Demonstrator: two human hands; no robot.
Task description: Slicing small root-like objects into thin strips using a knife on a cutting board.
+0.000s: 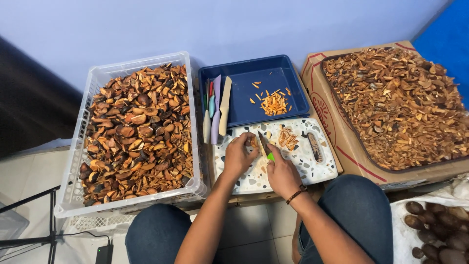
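The left hand [238, 155] is closed down on a small orange-brown piece [252, 142] on the speckled cutting board [312, 168], fingers curled over it. The right hand [282, 172] grips a green-handled knife [264, 146], blade angled onto that piece. Judgement: a sound cut calls for the holding fingertips tucked back from the edge and thin, even strokes; how close they sit to the blade is not clear from this angle. Cut strips [287, 138] lie just beside the blade, with more strips [274, 103] in the blue tray [293, 78] behind the board, spare knives [218, 110] along its left side. A white slotted crate [80, 146] of husk pieces stands left. Right, a brown cardboard box [337, 142] with red line markings and a red round emblem on its side carries a tray of chips [395, 102].
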